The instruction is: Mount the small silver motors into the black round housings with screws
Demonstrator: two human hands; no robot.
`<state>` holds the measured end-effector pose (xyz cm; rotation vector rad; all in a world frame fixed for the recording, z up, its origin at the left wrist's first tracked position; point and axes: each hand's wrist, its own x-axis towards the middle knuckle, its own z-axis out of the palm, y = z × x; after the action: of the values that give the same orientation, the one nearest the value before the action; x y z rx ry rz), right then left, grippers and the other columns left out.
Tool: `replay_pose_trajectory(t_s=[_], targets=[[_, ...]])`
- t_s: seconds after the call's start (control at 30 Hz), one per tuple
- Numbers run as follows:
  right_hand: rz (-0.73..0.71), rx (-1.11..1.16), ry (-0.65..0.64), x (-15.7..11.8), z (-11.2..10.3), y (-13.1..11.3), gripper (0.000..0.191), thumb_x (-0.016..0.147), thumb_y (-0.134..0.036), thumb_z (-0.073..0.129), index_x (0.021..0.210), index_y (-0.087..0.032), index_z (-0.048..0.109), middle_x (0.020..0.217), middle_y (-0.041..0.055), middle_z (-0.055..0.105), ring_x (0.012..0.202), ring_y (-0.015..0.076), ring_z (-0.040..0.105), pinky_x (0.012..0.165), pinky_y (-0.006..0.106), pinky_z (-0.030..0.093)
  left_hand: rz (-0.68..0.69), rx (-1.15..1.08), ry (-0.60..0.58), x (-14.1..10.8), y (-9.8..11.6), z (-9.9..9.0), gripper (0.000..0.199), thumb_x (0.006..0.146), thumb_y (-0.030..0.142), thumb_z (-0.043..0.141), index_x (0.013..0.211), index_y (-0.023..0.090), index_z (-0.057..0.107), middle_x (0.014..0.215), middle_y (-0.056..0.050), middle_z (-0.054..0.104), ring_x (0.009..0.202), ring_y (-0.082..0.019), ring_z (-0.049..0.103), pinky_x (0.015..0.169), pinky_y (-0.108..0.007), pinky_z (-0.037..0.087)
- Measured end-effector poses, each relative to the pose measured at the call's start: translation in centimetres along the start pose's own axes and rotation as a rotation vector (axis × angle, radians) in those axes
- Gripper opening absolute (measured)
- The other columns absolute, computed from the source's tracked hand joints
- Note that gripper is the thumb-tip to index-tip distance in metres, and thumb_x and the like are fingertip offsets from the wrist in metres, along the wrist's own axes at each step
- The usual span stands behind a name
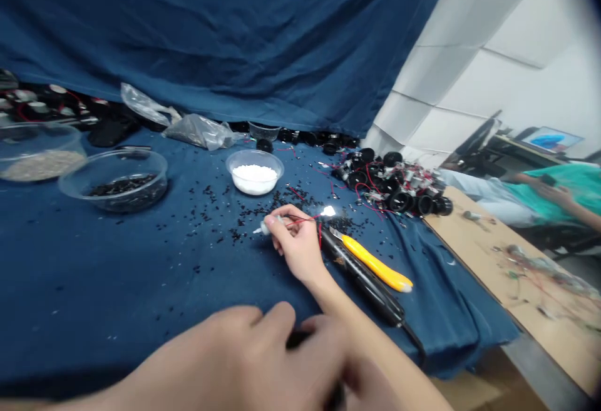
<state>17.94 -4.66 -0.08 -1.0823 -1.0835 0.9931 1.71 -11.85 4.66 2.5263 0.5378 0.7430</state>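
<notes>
My right hand (pixel 295 242) pinches a small white cylindrical part (pixel 265 228) with thin red and black wires trailing from it. Just below that hand, a yellow utility knife (pixel 375 263) lies against a long black tool (pixel 361 279), possibly a soldering iron. My left hand (pixel 244 355) is blurred at the bottom of the view, its fingers curled around a dark object (pixel 298 339), mostly hidden. Small black bits (pixel 244 226) are scattered over the blue cloth (pixel 117 286) around my right hand.
Clear bowls hold white granules (pixel 255 176), black pieces (pixel 115 181) and beige granules (pixel 40 156). A heap of wired black wheel assemblies (pixel 394 182) sits ahead, with plastic bags (pixel 197 131) behind. A wooden table (pixel 530 279) lies right, beyond it a co-worker in teal (pixel 558 192).
</notes>
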Motion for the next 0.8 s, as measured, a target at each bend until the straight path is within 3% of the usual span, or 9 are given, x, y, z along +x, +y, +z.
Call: replay_pose_trajectory(t_s=[0.03,0.07,0.13,0.2,0.3,0.4,0.63,0.8], targets=[[-0.007,0.006,0.020,0.1,-0.1,0.1,0.027,0.077,-0.041,0.069,0.078,-0.017,0.056,0.047,-0.0087,0.048,0.038,0.0053,0.037,0.039,0.018,0.028,0.066,0.015,-0.090,1.0,-0.5,-0.6,0.012,0.083,0.028,0.064,0.095,0.028,0.064,0.081,-0.001,0.068,0.060,-0.018,0.060,0.053,-0.028,0.043],[-0.014,0.012,0.041,0.2,-0.1,0.2,0.027,0.078,-0.040,0.069,0.078,-0.017,0.055,0.046,-0.0088,0.047,0.038,0.0052,0.037,0.039,0.017,0.028,0.040,-0.008,-0.108,1.9,-1.4,-1.1,0.015,0.080,0.026,0.066,0.094,0.026,0.061,0.079,0.001,0.067,0.058,-0.016,0.058,0.053,-0.027,0.042],[-0.029,0.026,0.077,0.4,-0.3,0.3,0.027,0.080,-0.040,0.067,0.078,-0.017,0.054,0.046,-0.0087,0.047,0.039,0.0051,0.037,0.039,0.017,0.028,-0.205,-0.163,0.004,3.1,-4.0,-1.8,0.016,0.083,0.030,0.064,0.095,0.024,0.056,0.073,0.003,0.062,0.057,-0.014,0.055,0.055,-0.024,0.041],[-0.040,0.042,0.085,0.4,-0.3,0.3,0.027,0.081,-0.041,0.066,0.079,-0.017,0.053,0.046,-0.0086,0.047,0.038,0.0052,0.037,0.039,0.017,0.029,-0.492,-0.481,0.110,3.5,-7.0,-1.9,0.019,0.090,0.041,0.055,0.093,0.022,0.055,0.077,0.001,0.062,0.059,-0.013,0.056,0.054,-0.023,0.041],[-0.048,0.060,0.038,-0.1,0.1,0.1,0.026,0.080,-0.040,0.066,0.082,-0.017,0.055,0.048,-0.0078,0.049,0.039,0.0059,0.039,0.039,0.017,0.033,-0.734,-1.006,0.251,3.5,-10.5,-1.2,0.032,0.095,0.046,0.042,0.092,0.017,0.057,0.081,-0.003,0.064,0.059,-0.015,0.058,0.048,-0.022,0.042],[-0.043,0.044,-0.034,-0.9,0.6,0.1,0.024,0.079,-0.037,0.069,0.084,-0.017,0.056,0.055,-0.0050,0.055,0.043,0.0062,0.044,0.043,0.018,0.037,-0.874,-1.233,0.287,3.2,-11.5,-0.7,0.038,0.098,0.043,0.036,0.094,0.014,0.059,0.068,-0.005,0.064,0.058,-0.017,0.060,0.048,-0.022,0.046],[-0.079,-0.047,-0.136,-1.7,1.6,-0.1,0.019,0.079,-0.029,0.069,0.087,-0.019,0.055,0.060,-0.0045,0.060,0.049,0.0091,0.055,0.047,0.019,0.040,-0.820,-1.250,0.231,3.0,-10.8,0.0,0.042,0.096,0.049,0.043,0.106,0.012,0.060,0.064,-0.006,0.067,0.054,-0.022,0.066,0.046,-0.026,0.052],[-0.090,-0.194,-0.102,-1.8,1.7,0.0,0.017,0.074,-0.027,0.072,0.083,-0.018,0.060,0.057,-0.0053,0.057,0.047,0.0084,0.049,0.044,0.019,0.036,-0.764,-1.231,0.199,2.7,-11.2,0.7,0.057,0.088,0.064,0.052,0.112,0.013,0.060,0.075,-0.007,0.071,0.056,-0.020,0.066,0.049,-0.026,0.054]])
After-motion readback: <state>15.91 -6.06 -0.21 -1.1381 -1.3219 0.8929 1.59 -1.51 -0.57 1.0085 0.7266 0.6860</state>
